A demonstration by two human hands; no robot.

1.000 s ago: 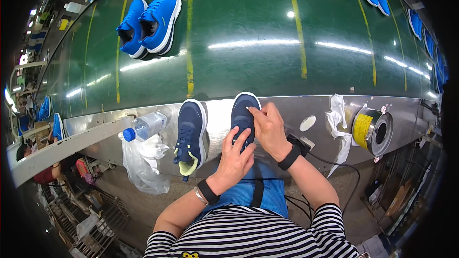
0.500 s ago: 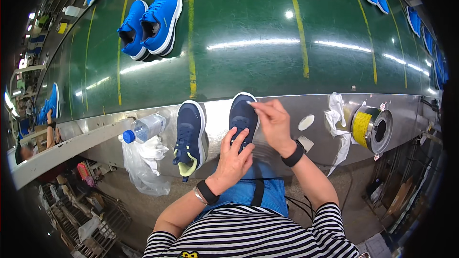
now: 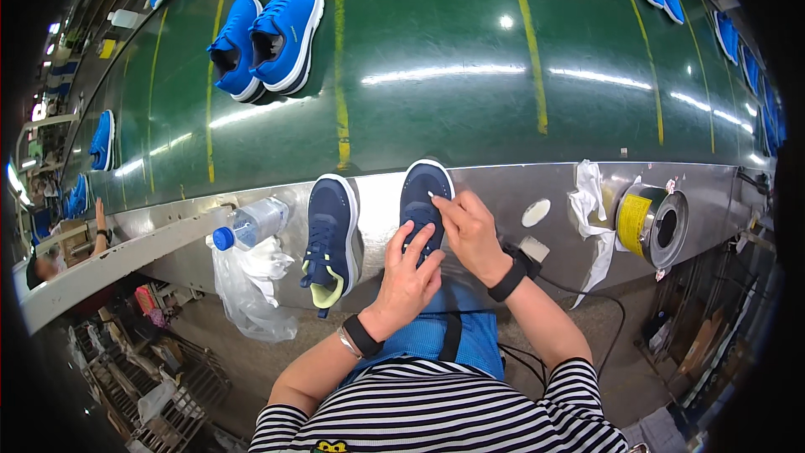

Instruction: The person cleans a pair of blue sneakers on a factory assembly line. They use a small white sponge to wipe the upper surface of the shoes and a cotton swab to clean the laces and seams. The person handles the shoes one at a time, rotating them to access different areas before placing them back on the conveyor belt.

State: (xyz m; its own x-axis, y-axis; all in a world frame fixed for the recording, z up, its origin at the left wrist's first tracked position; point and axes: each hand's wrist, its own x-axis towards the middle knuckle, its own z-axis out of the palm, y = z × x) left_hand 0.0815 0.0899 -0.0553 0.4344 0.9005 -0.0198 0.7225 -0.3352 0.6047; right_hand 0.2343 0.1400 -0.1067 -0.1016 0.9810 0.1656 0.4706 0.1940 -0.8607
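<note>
A dark navy sneaker with a white sole lies toe-away on the metal ledge in front of me. My left hand grips it about the laces, fingers over the upper, its opening hidden under the hand. Over the toe area, my right hand pinches a tiny white piece, too small to name, with its tip at the upper. The matching navy sneaker, lime green inside the collar, lies to the left, touched by neither hand.
Beyond the ledge runs a green conveyor belt carrying bright blue sneakers. A water bottle and a plastic bag are at left. White cloth and a round metal can are at right. Other people work at far left.
My right hand has come down and slightly left, bringing the white piece onto the sneaker's toe area. At far left, a co-worker's hand has moved away from blue shoes on the belt.
</note>
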